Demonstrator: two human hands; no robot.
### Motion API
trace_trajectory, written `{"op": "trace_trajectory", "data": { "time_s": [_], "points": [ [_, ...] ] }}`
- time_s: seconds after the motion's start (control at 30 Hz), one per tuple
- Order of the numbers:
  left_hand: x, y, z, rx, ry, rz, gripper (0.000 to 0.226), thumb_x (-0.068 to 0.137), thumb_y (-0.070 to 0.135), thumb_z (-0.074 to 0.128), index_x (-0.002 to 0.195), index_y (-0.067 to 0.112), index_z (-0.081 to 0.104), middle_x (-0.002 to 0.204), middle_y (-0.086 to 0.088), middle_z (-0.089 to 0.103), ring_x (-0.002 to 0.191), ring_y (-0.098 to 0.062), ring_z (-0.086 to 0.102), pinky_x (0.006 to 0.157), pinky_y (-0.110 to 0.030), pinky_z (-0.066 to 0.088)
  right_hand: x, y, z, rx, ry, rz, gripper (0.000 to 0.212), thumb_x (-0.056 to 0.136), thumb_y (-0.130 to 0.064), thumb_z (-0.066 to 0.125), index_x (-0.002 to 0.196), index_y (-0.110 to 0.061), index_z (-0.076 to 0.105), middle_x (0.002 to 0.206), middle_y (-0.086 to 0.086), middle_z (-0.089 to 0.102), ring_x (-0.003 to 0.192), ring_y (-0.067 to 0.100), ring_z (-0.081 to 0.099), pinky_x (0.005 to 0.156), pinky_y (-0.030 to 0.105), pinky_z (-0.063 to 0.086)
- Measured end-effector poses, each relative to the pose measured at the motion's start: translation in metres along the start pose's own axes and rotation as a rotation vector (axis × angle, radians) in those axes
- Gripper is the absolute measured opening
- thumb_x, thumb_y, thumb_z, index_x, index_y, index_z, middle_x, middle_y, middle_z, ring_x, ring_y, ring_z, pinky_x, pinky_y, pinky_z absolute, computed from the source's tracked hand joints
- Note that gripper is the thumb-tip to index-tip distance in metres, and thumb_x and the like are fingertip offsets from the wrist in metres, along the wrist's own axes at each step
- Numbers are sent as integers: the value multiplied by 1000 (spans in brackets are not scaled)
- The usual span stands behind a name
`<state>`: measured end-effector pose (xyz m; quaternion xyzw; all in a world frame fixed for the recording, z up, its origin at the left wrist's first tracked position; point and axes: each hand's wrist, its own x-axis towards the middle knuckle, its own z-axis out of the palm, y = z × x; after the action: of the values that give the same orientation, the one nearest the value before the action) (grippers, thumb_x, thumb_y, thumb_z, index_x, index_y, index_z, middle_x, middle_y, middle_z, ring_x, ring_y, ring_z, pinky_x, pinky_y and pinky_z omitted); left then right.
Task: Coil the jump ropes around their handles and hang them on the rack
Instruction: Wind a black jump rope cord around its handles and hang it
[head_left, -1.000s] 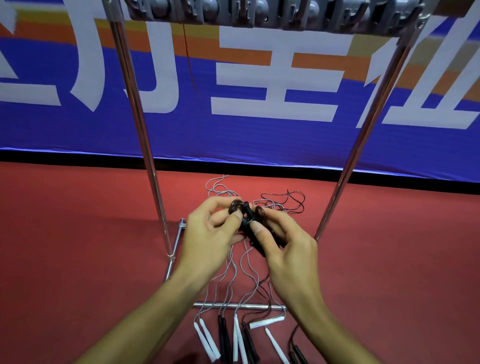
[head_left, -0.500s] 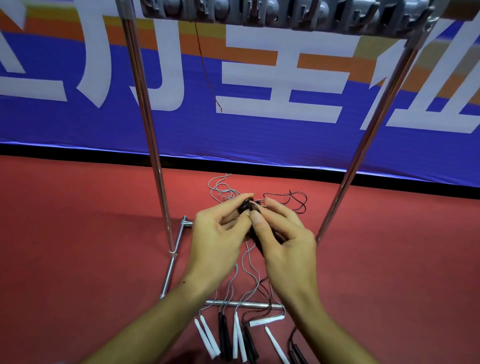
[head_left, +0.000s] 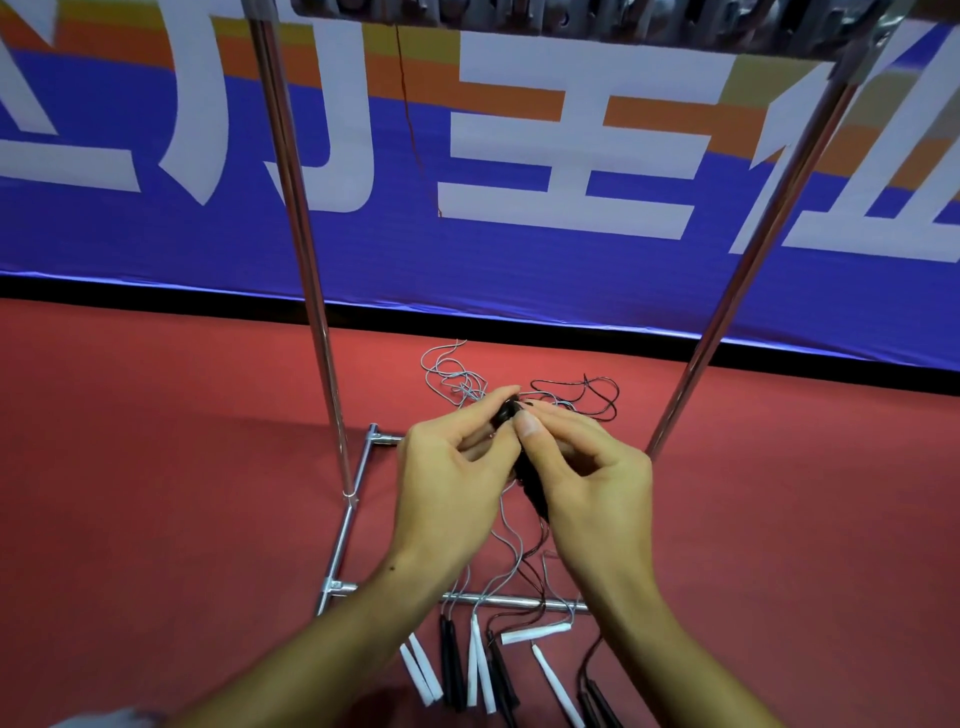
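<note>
Holding a black jump rope bundle (head_left: 525, 470) between both hands, I see it raised above the red floor (head_left: 156, 493), in the middle of the view between the rack's (head_left: 322, 332) two upright poles. My left hand (head_left: 452, 478) pinches its top end with thumb and forefinger, and my right hand (head_left: 587, 483) curls round its dark handles, thumb pressed at the top. The bundle looks compact and mostly hidden by my fingers. Loose grey and black cords (head_left: 519, 561) trail on the floor beneath, leading to white and black handles (head_left: 480, 670) lying near me.
</note>
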<state>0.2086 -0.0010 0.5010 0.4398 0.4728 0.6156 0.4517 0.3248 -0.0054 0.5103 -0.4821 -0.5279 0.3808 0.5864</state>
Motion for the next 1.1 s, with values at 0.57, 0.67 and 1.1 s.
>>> {"op": "trace_trajectory", "data": {
  "time_s": [0.57,0.67,1.1],
  "points": [
    [-5,12,-11,114,-246,54,36,104,-4,57,129,16,72,113,5,80,110,-11,75,84,-30,64,7,-7,-19,203,-63,253,22,88,-10,80,108,-19,81,98,9,78,86,19,73,77,34,64],
    [-6,15,-13,154,-299,67,35,106,1,56,134,17,70,116,7,79,113,-13,74,86,-36,65,5,-7,-22,175,-84,195,23,91,-11,77,111,-23,80,92,8,77,82,19,72,74,37,64],
    [-5,31,-22,68,-370,108,19,104,-3,57,121,6,59,101,-7,82,96,-23,79,81,-30,63,1,-10,-16,99,-129,8,13,87,-27,78,100,-28,76,83,-3,70,77,19,62,77,48,59]
  ]
}}
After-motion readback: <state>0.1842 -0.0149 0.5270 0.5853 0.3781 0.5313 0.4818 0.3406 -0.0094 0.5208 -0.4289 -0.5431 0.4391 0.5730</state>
